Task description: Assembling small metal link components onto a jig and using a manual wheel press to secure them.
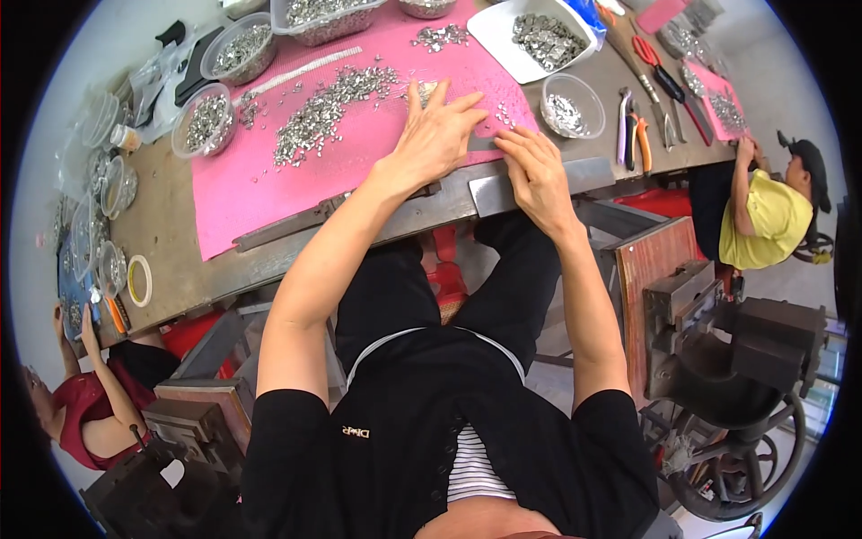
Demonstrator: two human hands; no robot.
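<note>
A pink mat [247,202] covers part of the bench, with many small shiny metal pieces [328,112] heaped on it. My left hand [433,135] is palm down over the mat to the right of that heap, its fingers spread apart. Close to its fingertips, my right hand [537,175] rests at the mat's near right edge. Its fingers are bent and close together; whatever lies between their tips is hidden. A few loose pieces [505,115] lie just beyond the right fingertips. Under the right wrist, a flat metal plate [492,195] sits along the bench edge.
Clear tubs of metal pieces [206,121] line the mat's left and far sides. At right are a white tray [489,31], a round tub [573,106], pliers [640,144] and red-handled scissors [645,52]. Co-workers sit at far left and right. A machine handwheel [795,449] stands at lower right.
</note>
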